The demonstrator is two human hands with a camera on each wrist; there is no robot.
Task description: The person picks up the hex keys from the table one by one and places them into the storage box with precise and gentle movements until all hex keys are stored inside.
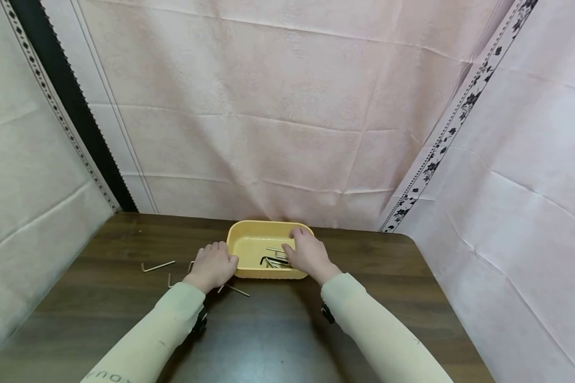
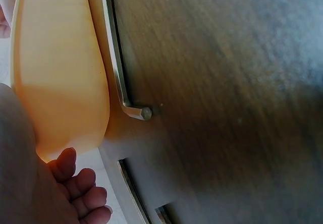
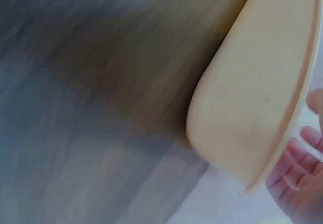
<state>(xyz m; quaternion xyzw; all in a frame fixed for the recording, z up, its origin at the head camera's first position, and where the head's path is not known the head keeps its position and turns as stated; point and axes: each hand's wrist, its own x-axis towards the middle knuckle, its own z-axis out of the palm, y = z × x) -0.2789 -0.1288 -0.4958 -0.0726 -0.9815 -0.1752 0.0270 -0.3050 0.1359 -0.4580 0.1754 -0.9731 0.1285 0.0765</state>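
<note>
A yellow plastic tray (image 1: 253, 273) stands near the far edge of the table. My left hand (image 1: 214, 265) grips its left end, thumb at the rim and curled fingers (image 2: 91, 198) against the outside. Over the tray's right end is my right hand (image 1: 308, 255), with thumb and fingers spread apart; its fingers (image 3: 298, 158) show beside the rim in the right wrist view. Inside the tray, close to the right hand, lie several metal L-shaped hex keys and a black hex key (image 1: 274, 259), partly hidden by that hand.
Loose hex keys lie on the brown wooden table (image 1: 287, 330): one at the left (image 1: 158, 267), others around the left forearm, including a hex key (image 1: 238, 290) in front of the tray. Pale cloth curtains (image 1: 277, 133) hang behind and at both sides.
</note>
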